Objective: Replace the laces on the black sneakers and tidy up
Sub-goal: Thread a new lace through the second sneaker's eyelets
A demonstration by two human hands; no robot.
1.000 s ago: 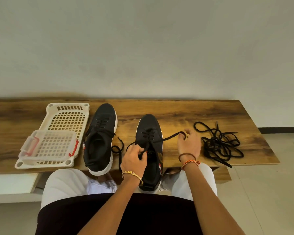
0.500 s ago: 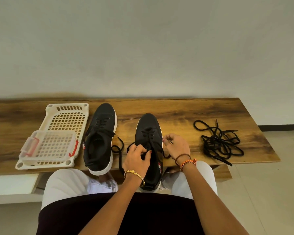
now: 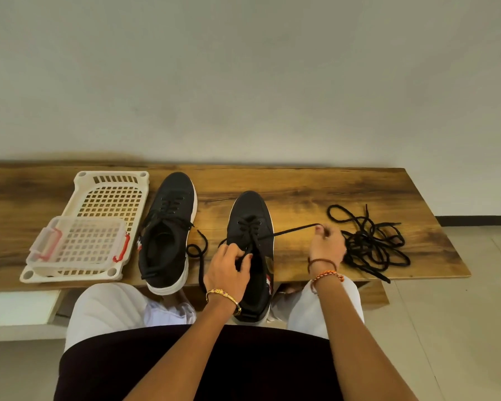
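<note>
Two black sneakers with white soles lie on the wooden bench (image 3: 301, 186). The left sneaker (image 3: 168, 227) is laced, with a loose lace end curling beside it. On the right sneaker (image 3: 250, 224), my left hand (image 3: 229, 267) grips the shoe at its tongue and eyelets. To the right, my right hand (image 3: 327, 244) pinches a black lace (image 3: 289, 230) and holds it stretched taut from the eyelets. A tangled pile of black laces (image 3: 370, 241) lies on the bench just right of that hand.
A cream plastic basket (image 3: 110, 180) lies at the left of the bench, with a small clear box with red clips (image 3: 78, 244) inside it. The wall runs close behind the bench. My knees press against its front edge. Tiled floor lies to the right.
My right hand was at the shoe's eyelets half a second ago; it has now swung out to the right, drawing the lace taut. My left hand stays on the shoe.
</note>
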